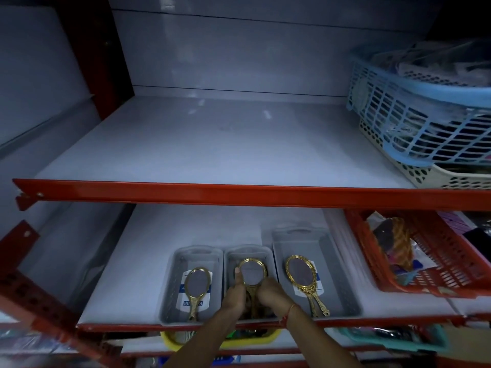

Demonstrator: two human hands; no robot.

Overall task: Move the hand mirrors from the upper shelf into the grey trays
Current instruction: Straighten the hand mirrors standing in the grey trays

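Hand mirror [251, 272] gripped by left hand [235, 293] and right hand [271, 292], over middle grey tray [268, 254]

We note gold-framed hand mirrors [251, 272], grey trays [316, 243], white shelf [202, 144] with red edge, blue lattice basket [414, 112], red basket [435, 258].

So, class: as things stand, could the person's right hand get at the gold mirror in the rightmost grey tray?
Probably yes. The right hand is on the middle mirror, beside the rightmost tray; that mirror lies uncovered, nothing between.
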